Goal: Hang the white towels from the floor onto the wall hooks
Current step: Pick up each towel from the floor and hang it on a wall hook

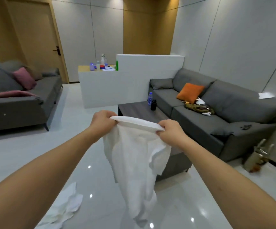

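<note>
A white towel (136,162) hangs in front of me, its top edge stretched between both hands. My left hand (102,121) grips the left end of that edge and my right hand (171,131) grips the right end. The rest of the towel drops loosely toward the glossy floor. A second white towel (64,209) lies crumpled on the floor at the lower left, under my left forearm. No wall hooks are in view.
A dark coffee table (138,109) with two bottles stands just beyond the towel. A grey sofa (216,113) with an orange cushion runs along the right, another grey sofa (18,96) on the left. A white partition counter (117,86) and a wooden door (34,38) are further back.
</note>
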